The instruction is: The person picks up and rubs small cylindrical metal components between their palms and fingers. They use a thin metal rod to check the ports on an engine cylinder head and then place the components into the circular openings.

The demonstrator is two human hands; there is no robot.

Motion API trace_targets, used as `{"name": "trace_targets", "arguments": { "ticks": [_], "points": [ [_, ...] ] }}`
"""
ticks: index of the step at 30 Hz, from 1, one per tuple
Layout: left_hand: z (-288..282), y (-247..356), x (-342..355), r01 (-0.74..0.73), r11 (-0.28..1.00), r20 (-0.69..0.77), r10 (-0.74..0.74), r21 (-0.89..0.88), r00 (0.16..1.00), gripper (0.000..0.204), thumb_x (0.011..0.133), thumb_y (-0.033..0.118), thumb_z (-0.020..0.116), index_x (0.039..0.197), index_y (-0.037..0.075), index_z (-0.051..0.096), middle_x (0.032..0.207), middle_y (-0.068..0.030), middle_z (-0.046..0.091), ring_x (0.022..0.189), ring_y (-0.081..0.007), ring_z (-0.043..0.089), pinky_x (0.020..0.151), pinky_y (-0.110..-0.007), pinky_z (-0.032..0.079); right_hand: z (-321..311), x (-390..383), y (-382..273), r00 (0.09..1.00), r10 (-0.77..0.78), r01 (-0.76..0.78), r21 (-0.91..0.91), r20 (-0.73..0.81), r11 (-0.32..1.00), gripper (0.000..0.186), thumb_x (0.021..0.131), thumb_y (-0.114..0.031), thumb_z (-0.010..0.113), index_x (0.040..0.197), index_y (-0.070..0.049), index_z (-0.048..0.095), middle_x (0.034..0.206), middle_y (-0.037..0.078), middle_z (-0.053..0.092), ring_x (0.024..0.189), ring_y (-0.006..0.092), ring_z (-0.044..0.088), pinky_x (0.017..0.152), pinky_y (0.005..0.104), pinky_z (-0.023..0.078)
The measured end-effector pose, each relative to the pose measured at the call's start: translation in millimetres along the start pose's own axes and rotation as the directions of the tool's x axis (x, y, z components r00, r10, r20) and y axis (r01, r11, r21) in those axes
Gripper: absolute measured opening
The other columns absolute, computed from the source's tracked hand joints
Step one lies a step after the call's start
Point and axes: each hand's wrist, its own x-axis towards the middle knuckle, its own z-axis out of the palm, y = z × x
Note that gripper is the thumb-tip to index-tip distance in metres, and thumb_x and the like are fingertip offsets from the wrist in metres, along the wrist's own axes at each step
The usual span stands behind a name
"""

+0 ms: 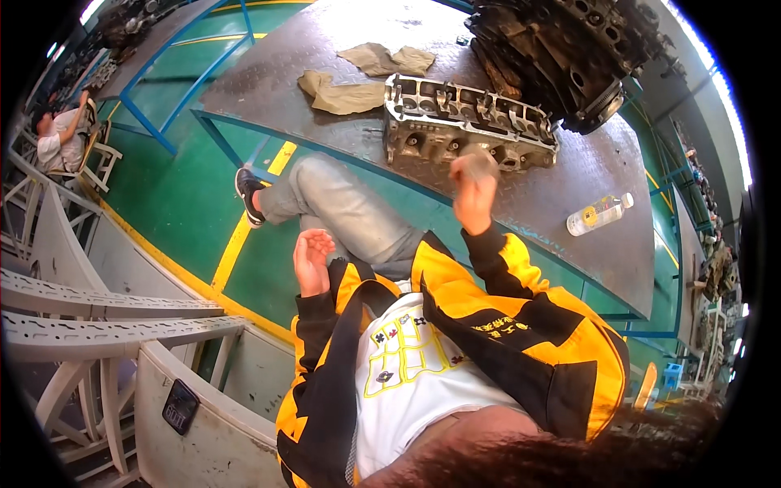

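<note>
A metal cylinder head [468, 122] lies on the worktable in front of me, its open chambers facing up and round ports along its near side. My right hand [474, 185] is raised at its near edge, fingers blurred by motion; I cannot make out whether they hold anything or touch the casting. Over my lap, my left hand [313, 259] is lifted with its fingers loosely curled and apart, nothing seen in it. Two crumpled tan pieces, cloth or gloves, lie left of the cylinder head: a nearer one [346, 95] and a farther one [386, 60].
A large dark engine block [561, 57] stands at the table's far right. A plastic bottle [599, 215] with a yellow-and-white label lies on the metal tabletop [277, 73]. Blue-framed tables stand beyond. Grey metal racks [106, 325] are at left; another person [63, 140] sits far left.
</note>
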Motion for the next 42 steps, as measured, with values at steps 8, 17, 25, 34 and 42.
{"name": "trace_targets", "arguments": {
  "ticks": [8, 17, 25, 34, 42],
  "points": [
    [-6, 0, -2, -0.009, 1.000, -0.014, 0.009, -0.021, 1.000, 0.039, 0.105, 0.034, 0.038, 0.108, 0.001, 0.058, 0.094, -0.0087, 0.063, 0.089, -0.0179, 0.060, 0.081, -0.033, 0.048, -15, 22, -15, 0.901, 0.403, -0.433, 0.347, 0.160, 0.832, 0.028, 0.105, -0.025, 0.044, 0.085, -0.007, 0.048, 0.069, -0.002, 0.047, 0.061, 0.0051, 0.038, 0.056, 0.0213, 0.030],
    [-5, 0, 2, 0.006, 1.000, -0.008, -0.006, -0.016, 1.000, 0.039, 0.105, 0.034, 0.038, 0.108, 0.001, 0.059, 0.094, -0.0081, 0.063, 0.088, -0.0175, 0.060, 0.081, -0.032, 0.049, -3, 4, 1, 0.599, 0.693, -0.791, 0.431, 0.403, 0.434, 0.026, 0.104, -0.029, 0.044, 0.085, -0.012, 0.046, 0.065, -0.003, 0.043, 0.050, 0.0054, 0.031, 0.045, 0.0218, 0.024],
    [-7, -1, 1, 0.006, 1.000, -0.015, -0.006, -0.014, 1.000, 0.039, 0.105, 0.035, 0.038, 0.108, 0.001, 0.059, 0.095, -0.0080, 0.063, 0.088, -0.0175, 0.060, 0.081, -0.032, 0.049, -12, 18, -34, 0.919, 0.366, -0.387, 0.504, 0.146, 0.772, 0.026, 0.105, -0.025, 0.044, 0.089, -0.006, 0.052, 0.073, 0.000, 0.053, 0.060, 0.0043, 0.040, 0.053, 0.0192, 0.030],
    [-4, 1, 0, 0.010, 1.000, -0.025, -0.010, -0.013, 1.000, 0.038, 0.105, 0.034, 0.038, 0.109, 0.001, 0.058, 0.095, -0.0080, 0.063, 0.089, -0.0177, 0.059, 0.081, -0.032, 0.048, -2, -8, 10, 0.680, 0.687, -0.718, 0.418, 0.254, 0.556, 0.029, 0.104, -0.031, 0.045, 0.084, -0.011, 0.048, 0.063, -0.003, 0.044, 0.053, 0.0047, 0.034, 0.046, 0.0218, 0.027],
    [-8, 0, 0, 0.005, 1.000, -0.014, -0.005, -0.013, 1.000, 0.039, 0.105, 0.034, 0.039, 0.109, 0.001, 0.058, 0.095, -0.0085, 0.063, 0.089, -0.0180, 0.060, 0.082, -0.032, 0.049, -9, 14, -29, 0.943, 0.320, -0.325, 0.446, 0.091, 0.834, 0.029, 0.104, -0.030, 0.046, 0.085, -0.007, 0.049, 0.070, 0.000, 0.049, 0.059, 0.0062, 0.039, 0.054, 0.0214, 0.029]
  ]
}}
